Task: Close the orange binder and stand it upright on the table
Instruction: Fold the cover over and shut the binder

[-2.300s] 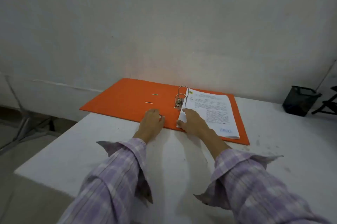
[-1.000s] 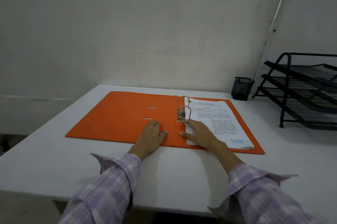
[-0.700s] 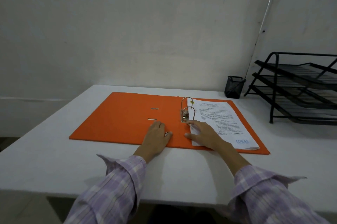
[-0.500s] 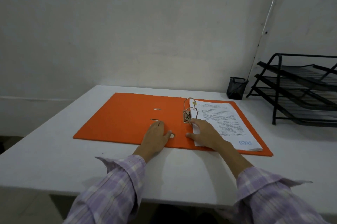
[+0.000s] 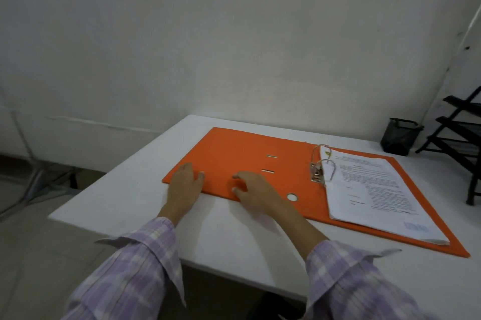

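The orange binder [image 5: 239,155] lies open and flat on the white table [image 5: 234,236]. Its metal ring mechanism [image 5: 321,166] stands closed in the middle, with a stack of printed papers [image 5: 372,189] on the right half. My left hand [image 5: 183,184] rests flat on the near left corner of the left cover, fingers spread. My right hand [image 5: 253,189] sits on the near edge of the same cover, fingers slightly curled, left of the round spine hole [image 5: 292,197]. Neither hand grips anything.
A black mesh pen cup [image 5: 399,136] stands at the back right near the wall. A black tiered paper tray [image 5: 463,135] is at the far right edge. The table's left edge drops to the floor, where stand legs [image 5: 33,181] show.
Both hands have slid left across the binder: the right hand left the papers, the left hand reached the left cover's corner. The view has turned left.
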